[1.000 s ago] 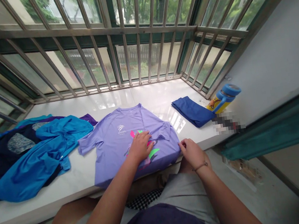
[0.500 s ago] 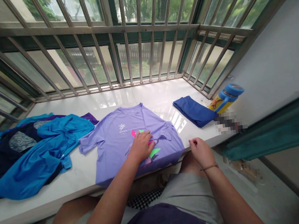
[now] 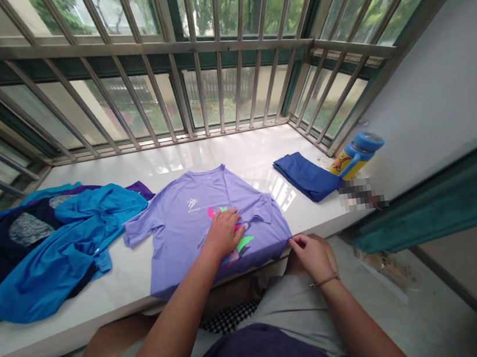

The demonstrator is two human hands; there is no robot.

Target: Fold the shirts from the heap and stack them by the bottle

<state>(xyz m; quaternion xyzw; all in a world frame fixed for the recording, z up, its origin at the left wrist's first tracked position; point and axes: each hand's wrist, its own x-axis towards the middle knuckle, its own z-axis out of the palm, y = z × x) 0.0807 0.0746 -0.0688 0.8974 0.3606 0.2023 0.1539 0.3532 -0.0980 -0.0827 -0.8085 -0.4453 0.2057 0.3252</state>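
Observation:
A lavender T-shirt (image 3: 193, 231) lies spread on the white ledge, its collar toward the window and its lower part hanging over the front edge. Its right side is turned inward, with that sleeve lying on the front. My left hand (image 3: 224, 232) rests flat on the bright pink and green print, fingers stretched out. At the shirt's lower right corner, my right hand (image 3: 312, 253) is closed in a pinch on the hem. A bracelet circles that wrist.
A heap of blue and dark clothes (image 3: 66, 242) covers the ledge's left part. To the right lie a folded blue garment (image 3: 307, 175) and a yellow and blue bottle (image 3: 357, 156), with a blurred item beside it. Metal bars (image 3: 201, 95) stand behind the white ledge (image 3: 170, 159).
My right hand has moved left, from beside the T-shirt to its lower right corner, and now pinches the hem. My left hand stays on the print.

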